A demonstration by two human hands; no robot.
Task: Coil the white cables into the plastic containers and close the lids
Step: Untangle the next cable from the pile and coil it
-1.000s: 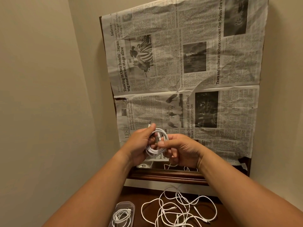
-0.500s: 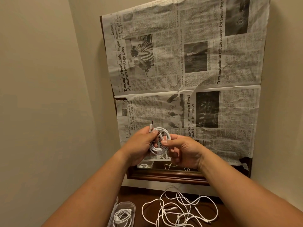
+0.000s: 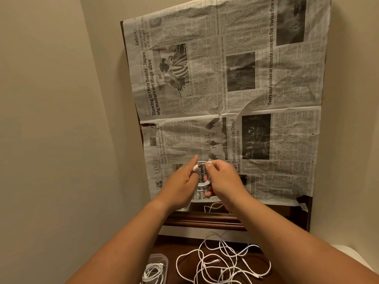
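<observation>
A small coil of white cable (image 3: pixel 203 182) is held up between both hands in front of the newspaper. My left hand (image 3: pixel 180 182) pinches its left side, with a plug end by the fingertips. My right hand (image 3: pixel 223 181) grips the coil's right side, thumb on top. Down on the dark wooden surface lies a loose tangle of white cables (image 3: pixel 223 263). To its left stands a clear plastic container (image 3: pixel 159 261) with a coiled white cable (image 3: pixel 152 272) inside; whether it has a lid on I cannot tell.
A large newspaper sheet (image 3: pixel 235 89) covers a dark wood-framed mirror (image 3: pixel 205 220) leaning against the wall. A beige wall (image 3: pixel 51 119) stands close on the left. A pale object (image 3: pixel 348 253) shows at the lower right behind my right arm.
My right hand moved up over the coil's right side and now covers more of it. The coil's plug end has dropped from sticking up to lying by my left fingertips.
</observation>
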